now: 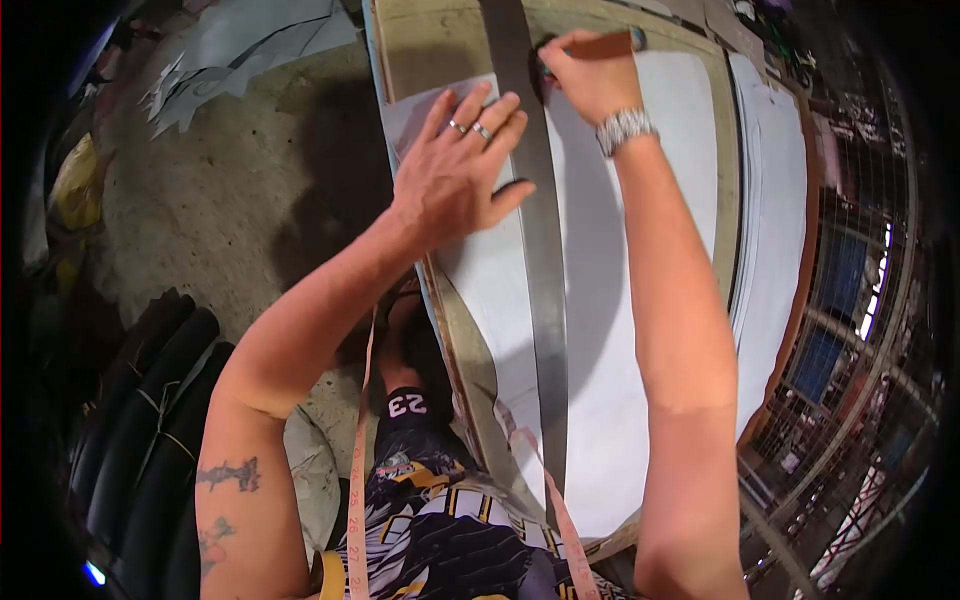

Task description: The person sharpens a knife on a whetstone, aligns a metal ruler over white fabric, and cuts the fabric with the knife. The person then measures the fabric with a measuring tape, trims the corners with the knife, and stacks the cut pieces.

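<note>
My left hand (pixel 462 170), with two rings, lies with its fingers spread over the white sheet (pixel 620 400) and the left edge of a long grey metal straightedge (pixel 543 300). The straightedge runs lengthwise across the sheet. Just right of its far end, my right hand (pixel 598 78) is closed round a slim tool (pixel 640 39) with a teal end. Fingers cover most of the tool, so its kind and tip cannot be made out. A pink measuring tape (pixel 355 500) hangs down in front of my body.
The sheet rests on a worn board (pixel 430 40). More white sheets (pixel 775 200) are stacked along the right side, beside a wire mesh (pixel 850 270). Black rolls (pixel 150 420) lie on the floor at left, and grey sheet scraps (pixel 250 50) at the upper left.
</note>
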Demonstrator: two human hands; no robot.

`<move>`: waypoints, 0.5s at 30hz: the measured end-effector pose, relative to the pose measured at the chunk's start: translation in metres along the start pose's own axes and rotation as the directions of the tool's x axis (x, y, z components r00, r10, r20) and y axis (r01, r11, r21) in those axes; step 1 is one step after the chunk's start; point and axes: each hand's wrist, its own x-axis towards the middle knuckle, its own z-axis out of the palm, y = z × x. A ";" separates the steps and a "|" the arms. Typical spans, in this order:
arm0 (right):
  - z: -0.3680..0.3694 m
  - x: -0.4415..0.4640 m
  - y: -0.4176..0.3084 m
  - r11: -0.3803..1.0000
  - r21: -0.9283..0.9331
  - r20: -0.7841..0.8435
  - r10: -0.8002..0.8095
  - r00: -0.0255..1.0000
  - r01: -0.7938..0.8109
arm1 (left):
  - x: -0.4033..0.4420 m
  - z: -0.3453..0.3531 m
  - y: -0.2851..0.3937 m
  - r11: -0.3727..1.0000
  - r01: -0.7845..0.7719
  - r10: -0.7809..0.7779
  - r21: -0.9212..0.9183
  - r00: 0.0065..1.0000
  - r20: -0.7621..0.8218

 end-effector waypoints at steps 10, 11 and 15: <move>-0.002 -0.054 -0.011 0.990 -0.141 -0.039 0.012 0.999 -0.018 | 0.007 0.000 -0.005 0.998 -0.037 0.035 0.055 0.999 0.035; -0.001 -0.068 -0.003 0.977 -0.208 -0.067 -0.073 0.995 0.057 | 0.006 0.001 -0.004 0.994 -0.078 0.082 0.082 0.996 -0.043; -0.004 -0.167 0.015 0.978 -0.200 -0.073 -0.077 0.994 0.061 | 0.007 0.011 -0.010 0.978 -0.169 0.179 0.124 0.981 -0.079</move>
